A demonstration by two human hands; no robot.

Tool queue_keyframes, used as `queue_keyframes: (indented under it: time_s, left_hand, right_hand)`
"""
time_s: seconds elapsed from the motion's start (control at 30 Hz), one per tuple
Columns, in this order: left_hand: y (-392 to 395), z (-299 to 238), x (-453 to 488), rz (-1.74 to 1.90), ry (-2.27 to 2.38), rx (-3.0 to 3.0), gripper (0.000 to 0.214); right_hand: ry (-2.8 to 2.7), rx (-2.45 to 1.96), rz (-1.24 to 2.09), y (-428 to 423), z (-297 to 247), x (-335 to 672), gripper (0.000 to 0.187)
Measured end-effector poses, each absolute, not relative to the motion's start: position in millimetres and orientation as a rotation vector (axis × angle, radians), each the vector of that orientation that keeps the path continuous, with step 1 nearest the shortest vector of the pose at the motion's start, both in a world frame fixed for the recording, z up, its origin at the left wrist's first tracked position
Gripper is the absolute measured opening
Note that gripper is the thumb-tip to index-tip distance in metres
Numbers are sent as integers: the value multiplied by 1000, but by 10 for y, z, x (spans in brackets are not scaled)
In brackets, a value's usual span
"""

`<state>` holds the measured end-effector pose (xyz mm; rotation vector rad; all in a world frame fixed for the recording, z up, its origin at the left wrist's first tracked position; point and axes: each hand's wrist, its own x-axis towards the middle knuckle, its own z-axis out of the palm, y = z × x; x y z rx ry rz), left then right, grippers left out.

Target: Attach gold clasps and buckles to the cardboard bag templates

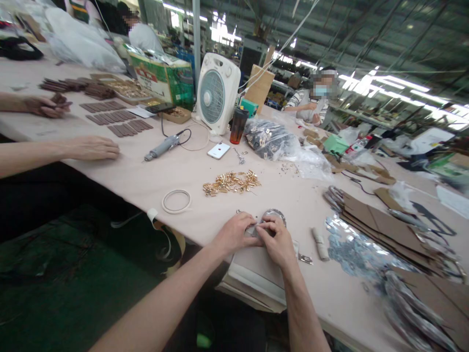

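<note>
The left hand [238, 233] and right hand [277, 240] meet at the near edge of the table [205, 227], fingers bent and thumbs drawn in narrow. A small greyish item [251, 230] shows at the fingertips; whether either hand grips it cannot be told.

Just beyond the right hand lies a shiny round object [275, 213], partly covered. To its right are a metal clip [305, 259] and a pale roll [320, 244]. Ahead, gold-coloured fittings [230, 183] lie in a loose heap, with a ring of tape [177, 211] to the left.

Further out are a phone [219, 150], a powered driver [163, 147] and a fan [212, 95]. At left, a co-worker's hand [93, 148] rests near brown strips [117, 117] set in rows. Brown panels [384, 225] are stacked at right.

Progress: the handwork appears unfinished, in judgement. Many fittings remain loose and unsorted; no piece near the hands can be confirmed as complete.

Limits: the fingers conceal most of the item, so its shape and any join are not verified. The far right is blurred, and the panels nearest the lower corner are cut off.
</note>
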<state>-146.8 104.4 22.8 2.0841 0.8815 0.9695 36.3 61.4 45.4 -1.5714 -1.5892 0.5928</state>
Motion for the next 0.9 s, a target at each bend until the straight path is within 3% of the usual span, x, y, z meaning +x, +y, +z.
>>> queue_keyframes:
  time_s: [0.43,0.63,0.77,0.9]
  left_hand:
    - [1028,239,-1467,992,878,2079,43]
    - [1032,246,-1470,985,869,2099,45]
    - [1024,248,-1478,985,912,2080,52]
    - [1003,270,-1474,960,908,2134,53]
  right_hand:
    - [-1712,-1605,416,613,431,302,10]
    - [-1712,-1569,437,588,447,224,17]
    - [-1470,-1483,508,520,561,476,34]
    - [-1092,-1644,150,464,617,1193,44]
